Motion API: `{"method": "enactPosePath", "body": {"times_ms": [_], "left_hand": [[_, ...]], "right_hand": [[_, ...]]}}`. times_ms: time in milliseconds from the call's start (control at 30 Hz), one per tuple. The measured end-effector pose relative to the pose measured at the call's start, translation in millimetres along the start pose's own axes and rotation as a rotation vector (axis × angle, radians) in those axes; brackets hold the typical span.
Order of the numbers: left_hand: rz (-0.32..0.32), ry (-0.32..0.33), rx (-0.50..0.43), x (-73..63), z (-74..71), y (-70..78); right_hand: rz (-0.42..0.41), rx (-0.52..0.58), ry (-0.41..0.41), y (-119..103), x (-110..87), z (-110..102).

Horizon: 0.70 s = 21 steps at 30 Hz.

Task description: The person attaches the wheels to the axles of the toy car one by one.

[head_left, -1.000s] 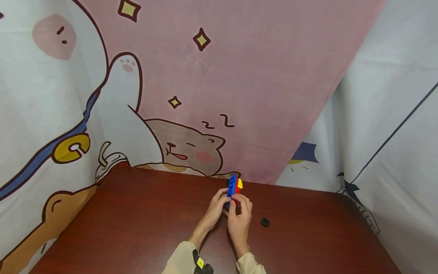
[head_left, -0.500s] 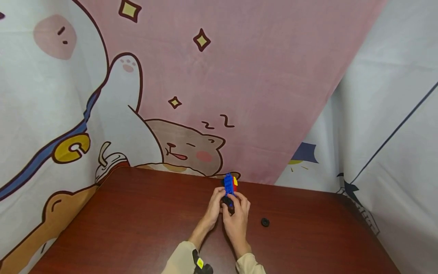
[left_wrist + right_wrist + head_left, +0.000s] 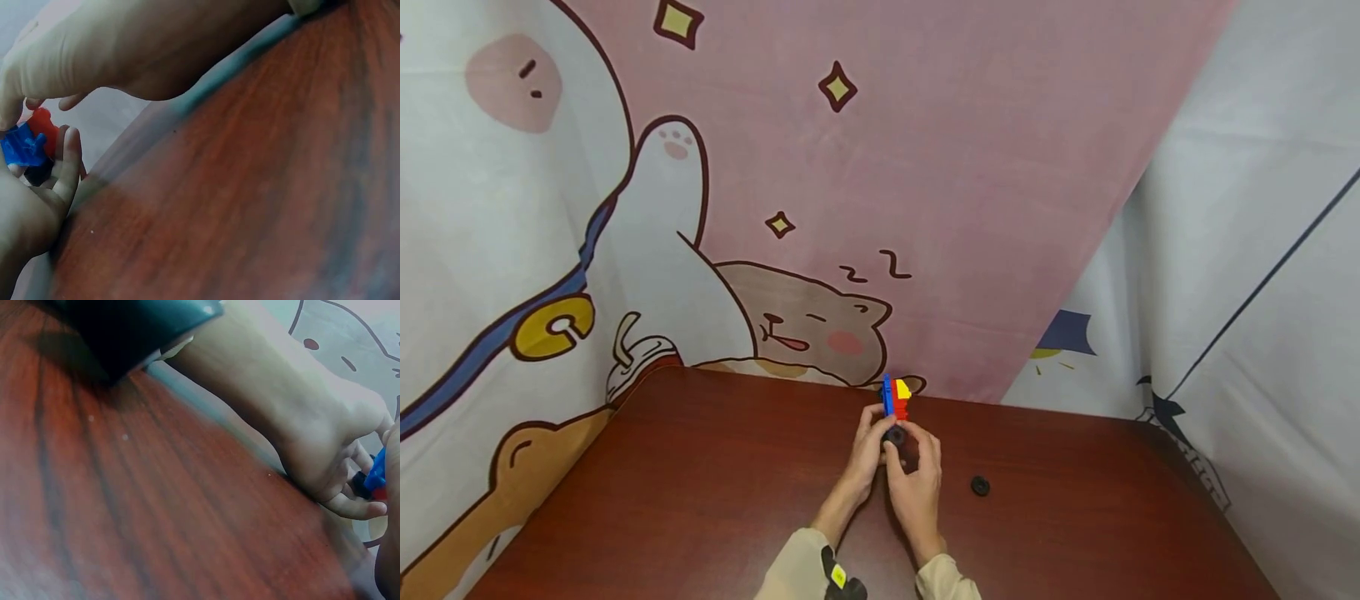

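Both hands hold a small toy car (image 3: 892, 398) of blue, red and yellow blocks above the table's far part. My left hand (image 3: 862, 458) grips it from the left; in the left wrist view that hand's fingers curl round the blue block (image 3: 24, 147) and the red part. My right hand (image 3: 917, 483) has its thumb and index finger at a black wheel (image 3: 895, 435) on the car's near end, pinching there. The car's lower side is partly hidden by fingers. To the right, a loose black wheel (image 3: 980, 486) lies flat on the table, apart from both hands.
The dark red-brown wooden table (image 3: 715, 483) reaches back to a cartoon-printed cloth (image 3: 970, 208), which hangs close behind the car. A white cloth side (image 3: 1247, 350) rises at the right. A black band (image 3: 844, 583) sits on the left sleeve.
Both hands have shifted slightly left with the toy car. The car has turned from its blue underside towards its red and yellow side, and a black wheel now shows between the fingers.
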State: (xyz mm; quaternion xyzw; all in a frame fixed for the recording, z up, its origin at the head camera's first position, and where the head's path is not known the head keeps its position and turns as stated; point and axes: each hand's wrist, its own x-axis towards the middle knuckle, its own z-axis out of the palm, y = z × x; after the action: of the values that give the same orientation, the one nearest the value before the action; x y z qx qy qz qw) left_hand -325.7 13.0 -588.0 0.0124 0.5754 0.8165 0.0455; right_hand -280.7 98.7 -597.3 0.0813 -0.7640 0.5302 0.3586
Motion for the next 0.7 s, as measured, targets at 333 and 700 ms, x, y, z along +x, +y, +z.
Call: {"method": "enactPosePath", "body": {"times_ms": [333,700], "left_hand": [[-0.008,-0.054,-0.028,-1.7,-3.5,3.2],[0.035,-0.138,0.005,-4.2,-4.0,1.7]], "right_hand": [[0.041,-0.017,-0.029,0.5,-0.8,-1.0],[0.065,-0.003,0.001,-0.2,0.2,-1.3]]}}
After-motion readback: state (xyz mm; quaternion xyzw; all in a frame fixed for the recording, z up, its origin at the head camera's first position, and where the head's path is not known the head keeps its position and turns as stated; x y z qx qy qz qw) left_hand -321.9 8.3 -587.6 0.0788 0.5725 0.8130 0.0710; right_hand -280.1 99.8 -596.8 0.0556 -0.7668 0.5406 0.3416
